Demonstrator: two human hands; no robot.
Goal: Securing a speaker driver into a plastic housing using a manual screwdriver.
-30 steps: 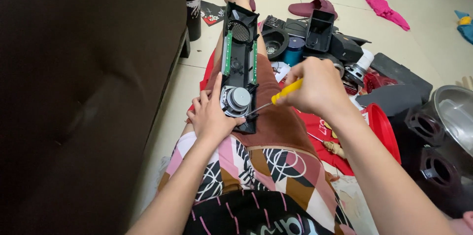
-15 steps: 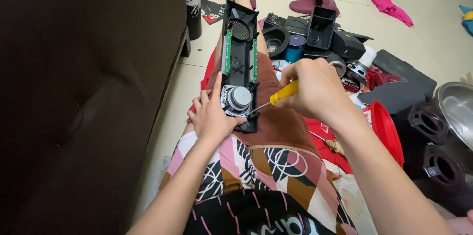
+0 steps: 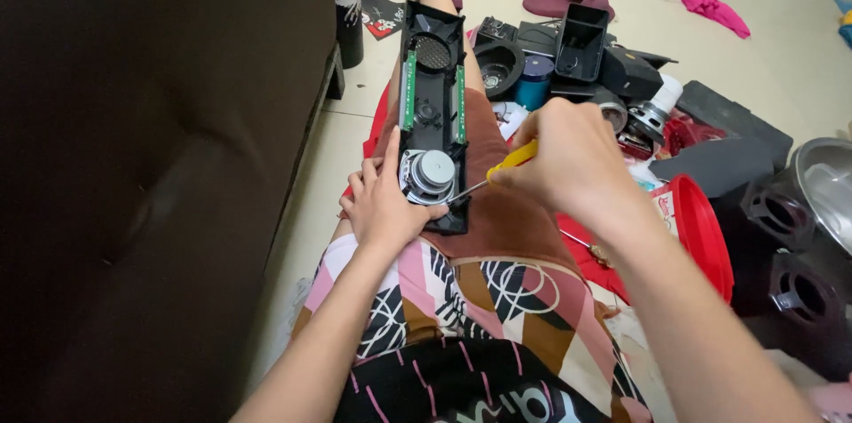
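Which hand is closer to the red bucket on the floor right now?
Right. The right hand, gripping the yellow screwdriver, is just left of the red bucket; the left hand is farther away, against the speaker housing.

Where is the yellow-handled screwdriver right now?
In the head view, near centre: the right hand grips the yellow-handled screwdriver, its tip at the round speaker in the black housing on the person's leg.

left hand [image 3: 383, 205]: lying palm down, fingers spread, arm reaching forward
right hand [image 3: 568, 157]: curling closed, wrist bending inward
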